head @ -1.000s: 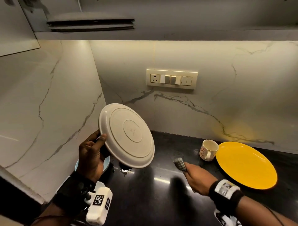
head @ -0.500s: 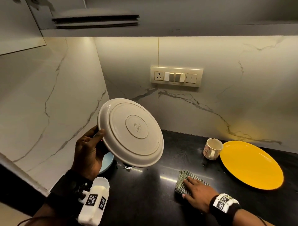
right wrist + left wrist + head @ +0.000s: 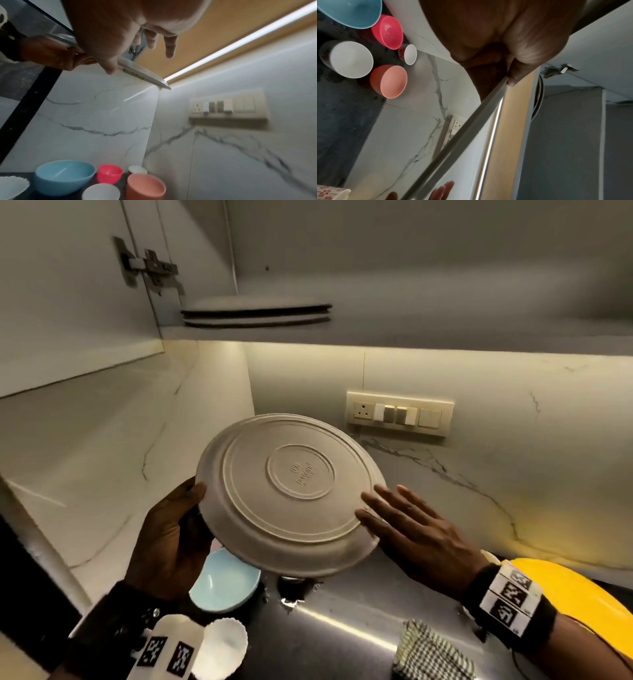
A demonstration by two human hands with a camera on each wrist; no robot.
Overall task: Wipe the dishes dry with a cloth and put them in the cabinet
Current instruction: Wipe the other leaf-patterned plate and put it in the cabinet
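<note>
A grey-beige plate [image 3: 291, 491] is held up over the counter, tilted, with its underside toward me. My left hand [image 3: 171, 525] grips its left rim, thumb on the underside; the left wrist view shows the rim [image 3: 453, 142] edge-on under the thumb. My right hand [image 3: 404, 518] lies with straight, spread fingers against the plate's right rim [image 3: 145, 77] and holds nothing. The checked cloth [image 3: 431, 652] lies loose on the dark counter below my right wrist. Above, the open cabinet's shelf [image 3: 411, 332] carries a small stack of plates [image 3: 257, 311].
A yellow plate [image 3: 561, 594] lies at the right on the counter. A blue bowl [image 3: 222, 583] and a white fluted bowl [image 3: 224, 645] sit under my left hand. Red [image 3: 109, 174], salmon [image 3: 145, 188] and white [image 3: 101, 192] bowls stand by the corner. A switch panel [image 3: 399, 417] is on the wall.
My right hand has let go of the cloth, left it on the counter and risen to the plate's right rim. The plate is higher, and the cabinet shelf has come into view.
</note>
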